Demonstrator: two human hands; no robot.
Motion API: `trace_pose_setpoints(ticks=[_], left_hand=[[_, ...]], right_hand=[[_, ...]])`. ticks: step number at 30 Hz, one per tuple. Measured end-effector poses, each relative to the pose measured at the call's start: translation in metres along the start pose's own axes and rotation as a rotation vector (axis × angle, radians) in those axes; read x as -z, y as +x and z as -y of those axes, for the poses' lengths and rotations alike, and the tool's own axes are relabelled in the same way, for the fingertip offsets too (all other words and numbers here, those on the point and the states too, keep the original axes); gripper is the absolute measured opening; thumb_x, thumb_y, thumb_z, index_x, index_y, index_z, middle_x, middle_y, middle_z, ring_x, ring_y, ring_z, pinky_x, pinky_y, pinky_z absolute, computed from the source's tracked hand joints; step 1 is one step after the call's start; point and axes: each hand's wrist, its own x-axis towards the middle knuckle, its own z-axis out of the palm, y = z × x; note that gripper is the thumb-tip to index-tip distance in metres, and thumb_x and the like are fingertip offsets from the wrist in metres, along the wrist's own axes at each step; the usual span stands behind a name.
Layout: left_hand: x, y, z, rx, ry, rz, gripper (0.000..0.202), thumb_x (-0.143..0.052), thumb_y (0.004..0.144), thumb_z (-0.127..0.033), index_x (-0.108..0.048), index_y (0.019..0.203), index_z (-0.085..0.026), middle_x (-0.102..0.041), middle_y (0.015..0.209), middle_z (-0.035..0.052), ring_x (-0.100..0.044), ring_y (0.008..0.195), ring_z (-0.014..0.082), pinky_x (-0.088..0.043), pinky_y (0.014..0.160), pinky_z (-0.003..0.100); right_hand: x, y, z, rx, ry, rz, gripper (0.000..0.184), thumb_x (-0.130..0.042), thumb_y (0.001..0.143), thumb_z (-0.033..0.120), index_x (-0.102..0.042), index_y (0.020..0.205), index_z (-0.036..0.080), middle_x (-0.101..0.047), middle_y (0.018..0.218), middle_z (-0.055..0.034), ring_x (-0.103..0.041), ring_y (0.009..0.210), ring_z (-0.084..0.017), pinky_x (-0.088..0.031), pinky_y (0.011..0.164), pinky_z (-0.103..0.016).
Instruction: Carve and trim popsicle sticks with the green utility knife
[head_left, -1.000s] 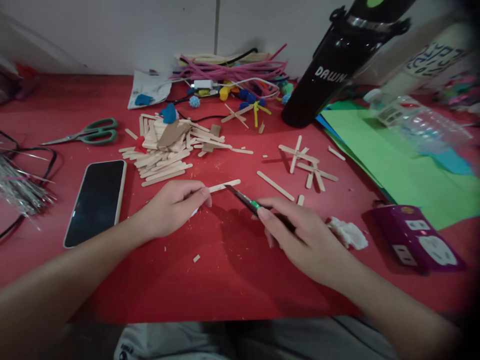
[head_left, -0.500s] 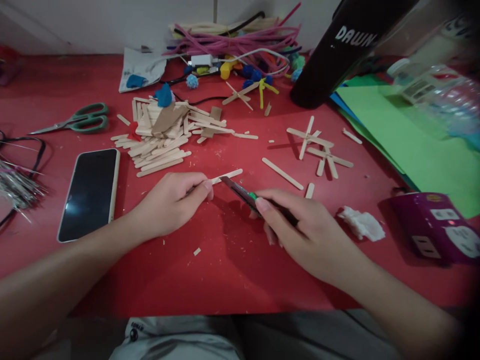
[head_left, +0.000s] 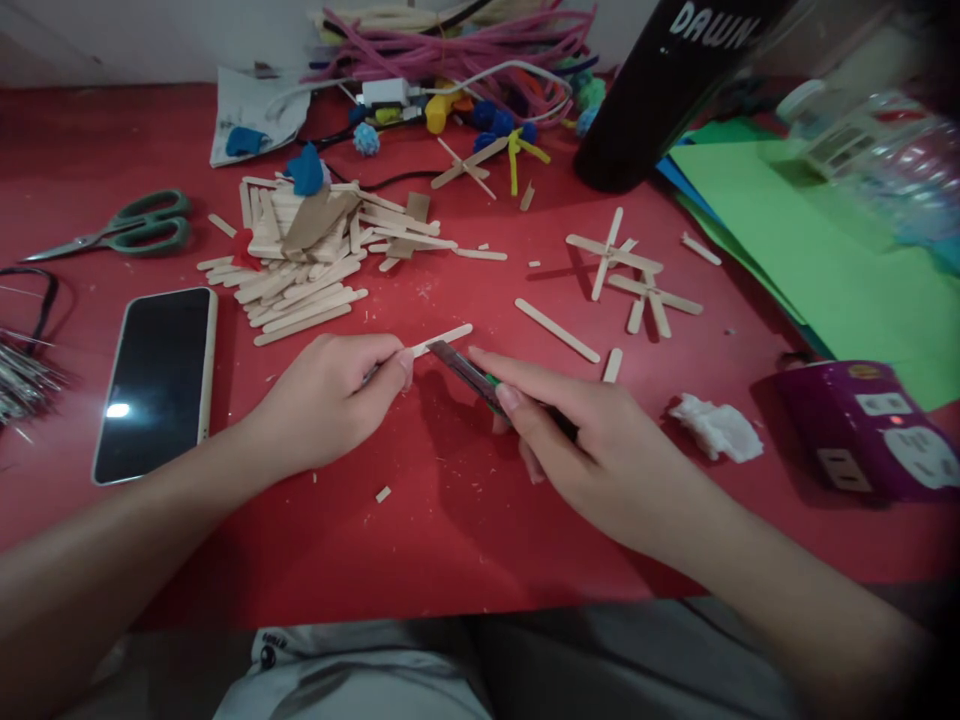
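Note:
My left hand (head_left: 330, 395) pinches one end of a wooden craft stick (head_left: 444, 338) and holds it flat on the red table (head_left: 450, 520). My right hand (head_left: 577, 440) is closed round a utility knife (head_left: 466, 372) with a green slider. The blade tip rests against the stick near my left fingertips. A pile of craft sticks (head_left: 307, 265) lies just beyond my left hand. A single loose stick (head_left: 556, 330) lies beyond my right hand.
A phone (head_left: 157, 380) lies face up at the left, with scissors (head_left: 120, 230) behind it. Glued stick crosses (head_left: 634, 275), green paper (head_left: 817, 250), a black bottle (head_left: 667, 90), a purple power strip (head_left: 870, 430), a crumpled tissue (head_left: 716, 425) and tangled pipe cleaners (head_left: 465, 50) fill the right and back.
The view has tilted down, so everything sits higher in frame. Both hands keep their grips; the knife blade has drawn a little closer to my left fingertips along the stick.

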Motion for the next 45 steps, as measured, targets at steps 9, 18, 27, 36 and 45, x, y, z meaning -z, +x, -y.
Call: trace_pose_setpoints(ticks=[9, 18, 27, 36, 45], left_hand=[[0.0016, 0.0003, -0.0039, 0.031, 0.033, 0.011, 0.035, -0.041, 0.09, -0.037, -0.04, 0.06, -0.019, -0.039, 0.053, -0.0025, -0.036, 0.052, 0.0102, -0.023, 0.053, 0.028], [0.0012, 0.0019, -0.0043, 0.02, 0.032, 0.01, 0.032, -0.043, 0.087, -0.036, -0.047, 0.06, -0.019, -0.041, 0.053, -0.0016, -0.037, 0.053, 0.0113, -0.025, 0.056, 0.028], [0.0004, 0.002, -0.0019, 0.006, 0.08, 0.02, 0.033, -0.042, 0.088, -0.037, -0.045, 0.06, -0.019, -0.038, 0.052, -0.0021, -0.033, 0.052, 0.0111, -0.023, 0.056, 0.028], [-0.0002, 0.0033, -0.0003, 0.014, 0.123, 0.038, 0.033, -0.041, 0.088, -0.039, -0.051, 0.063, -0.021, -0.043, 0.055, -0.0007, -0.035, 0.054, 0.0131, -0.023, 0.057, 0.029], [0.0011, 0.0033, -0.0012, 0.002, 0.14, 0.024, 0.033, -0.042, 0.088, -0.038, -0.048, 0.061, -0.02, -0.043, 0.053, -0.0012, -0.036, 0.053, 0.012, -0.024, 0.056, 0.028]], right_hand=[[-0.0018, 0.0016, 0.0, 0.04, -0.013, 0.002, 0.046, -0.043, 0.096, 0.019, -0.058, 0.139, 0.025, -0.072, 0.076, -0.0011, -0.073, 0.079, -0.019, -0.06, 0.071, -0.031], [-0.001, 0.0006, 0.0005, 0.076, -0.04, 0.007, 0.049, -0.043, 0.095, 0.015, -0.055, 0.142, 0.027, -0.073, 0.117, -0.0038, -0.069, 0.111, -0.021, -0.059, 0.09, -0.035], [-0.0016, 0.0018, 0.0011, 0.08, -0.059, 0.024, 0.052, -0.042, 0.093, 0.012, -0.056, 0.141, 0.029, -0.071, 0.123, -0.0023, -0.068, 0.114, -0.022, -0.058, 0.093, -0.037], [-0.003, 0.002, 0.0035, 0.073, -0.09, 0.021, 0.055, -0.043, 0.09, 0.01, -0.057, 0.14, 0.029, -0.076, 0.106, -0.0023, -0.072, 0.095, -0.02, -0.06, 0.081, -0.032], [-0.005, -0.0013, 0.0005, 0.086, -0.095, 0.008, 0.055, -0.042, 0.089, 0.01, -0.058, 0.14, 0.023, -0.073, 0.114, -0.0058, -0.071, 0.097, -0.021, -0.058, 0.082, -0.033]])
